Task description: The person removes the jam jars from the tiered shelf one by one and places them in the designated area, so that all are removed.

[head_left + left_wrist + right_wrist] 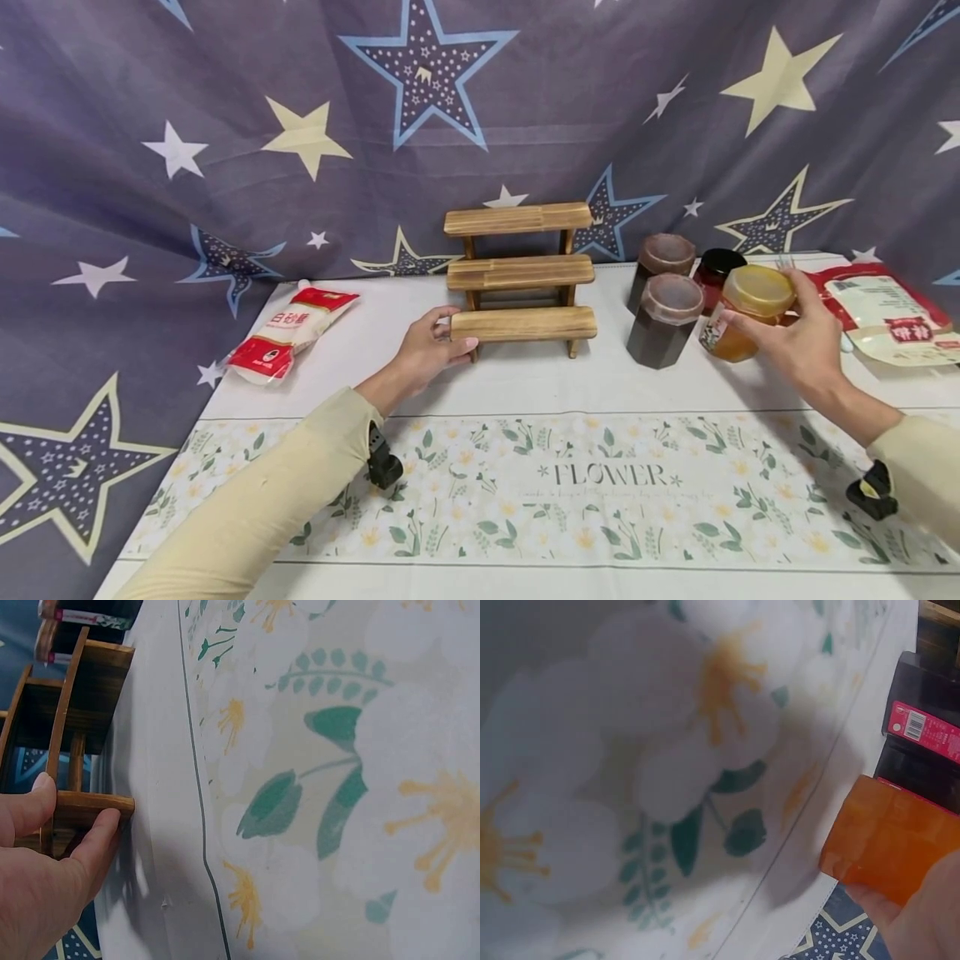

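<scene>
A three-step wooden display stand (525, 325) stands at the back middle of the table. My left hand (431, 348) holds the left end of its lowest step; in the left wrist view the thumb and fingers of that hand (45, 889) pinch the board's end. On the right, my right hand (806, 337) grips an orange-filled jar (753, 300) with a yellow lid. The right wrist view shows the jar's orange side (885, 832) and part of the hand (934, 911). Whether the jar touches the table I cannot tell.
Left of the gripped jar stand two dark jars (662, 325) with brownish lids, and behind it a black-lidded red jar (722, 262). A red-and-cream pouch (892, 312) lies far right. At left lies a red-and-white bag (292, 329). A star-patterned curtain (225, 167) hangs behind.
</scene>
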A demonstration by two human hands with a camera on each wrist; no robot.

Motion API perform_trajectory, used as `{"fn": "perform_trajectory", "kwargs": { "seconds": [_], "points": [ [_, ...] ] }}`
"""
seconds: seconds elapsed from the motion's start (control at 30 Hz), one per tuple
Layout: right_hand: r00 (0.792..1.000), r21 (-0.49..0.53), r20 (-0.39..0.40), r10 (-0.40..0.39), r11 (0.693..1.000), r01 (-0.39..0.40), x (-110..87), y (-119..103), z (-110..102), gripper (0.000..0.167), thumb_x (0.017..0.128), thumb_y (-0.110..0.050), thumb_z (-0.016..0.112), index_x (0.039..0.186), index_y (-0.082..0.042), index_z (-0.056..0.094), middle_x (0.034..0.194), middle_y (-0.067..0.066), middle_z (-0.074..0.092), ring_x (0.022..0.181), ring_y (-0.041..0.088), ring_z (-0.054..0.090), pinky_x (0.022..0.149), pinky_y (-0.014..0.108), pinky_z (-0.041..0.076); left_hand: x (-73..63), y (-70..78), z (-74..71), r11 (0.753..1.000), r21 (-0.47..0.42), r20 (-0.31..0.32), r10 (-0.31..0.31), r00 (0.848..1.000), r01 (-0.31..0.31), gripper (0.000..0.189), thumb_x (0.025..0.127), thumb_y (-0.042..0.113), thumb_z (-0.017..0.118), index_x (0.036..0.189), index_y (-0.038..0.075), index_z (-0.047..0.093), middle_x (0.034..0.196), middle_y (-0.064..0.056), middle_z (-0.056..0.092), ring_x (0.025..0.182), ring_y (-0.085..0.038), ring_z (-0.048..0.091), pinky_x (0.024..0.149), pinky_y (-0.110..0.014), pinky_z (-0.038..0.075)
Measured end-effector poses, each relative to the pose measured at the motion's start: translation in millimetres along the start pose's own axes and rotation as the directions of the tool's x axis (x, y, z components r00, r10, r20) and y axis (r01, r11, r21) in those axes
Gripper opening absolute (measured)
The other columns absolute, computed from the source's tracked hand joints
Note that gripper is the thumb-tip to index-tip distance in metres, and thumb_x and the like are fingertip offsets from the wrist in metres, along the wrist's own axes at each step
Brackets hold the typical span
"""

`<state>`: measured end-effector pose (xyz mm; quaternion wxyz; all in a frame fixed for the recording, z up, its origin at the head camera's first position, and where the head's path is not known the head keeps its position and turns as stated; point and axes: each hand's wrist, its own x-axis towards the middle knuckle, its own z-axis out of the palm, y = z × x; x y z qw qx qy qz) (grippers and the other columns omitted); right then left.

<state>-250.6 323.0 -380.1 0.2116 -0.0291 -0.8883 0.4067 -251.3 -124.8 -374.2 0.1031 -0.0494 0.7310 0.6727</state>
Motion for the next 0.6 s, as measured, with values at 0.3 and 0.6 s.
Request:
{"fn": "perform_trajectory", "kwargs": {
  "seconds": [0.3, 0.6],
  "points": [
    [0.999, -0.024, 0.042, -0.023, 0.999, 0.024, -1.6, -2.9, 2.3, 0.086, 0.083, -0.031, 0.077, 0.149, -0.011, 0.027, 0.133, 0.023, 0.048, 0.108, 0.033, 0.047, 0.075, 0.015, 0.040, -2.4, 1.0, -2.6, 1.000, -0.001, 0.004, -0.001, 1.000, 0.001, 0.064, 0.089, -0.007, 0.063, 0.145, 0.005, 0.035, 0.131, -0.026, 0.050, 0.115, -0.041, 0.056, 0.095, -0.041, 0.056],
    [0.995, -0.019, 0.099, -0.014, 1.000, 0.016, -3.0, -6.7, 2.8, 0.090, 0.087, -0.033, 0.073, 0.151, -0.008, 0.016, 0.134, 0.030, 0.042, 0.114, 0.043, 0.046, 0.090, 0.047, 0.046, -3.3, 0.9, -2.8, 1.000, -0.002, -0.003, -0.009, 1.000, 0.009, 0.064, 0.089, -0.007, 0.063, 0.145, 0.006, 0.035, 0.131, -0.025, 0.050, 0.115, -0.041, 0.056, 0.094, -0.041, 0.057]
  ]
}}
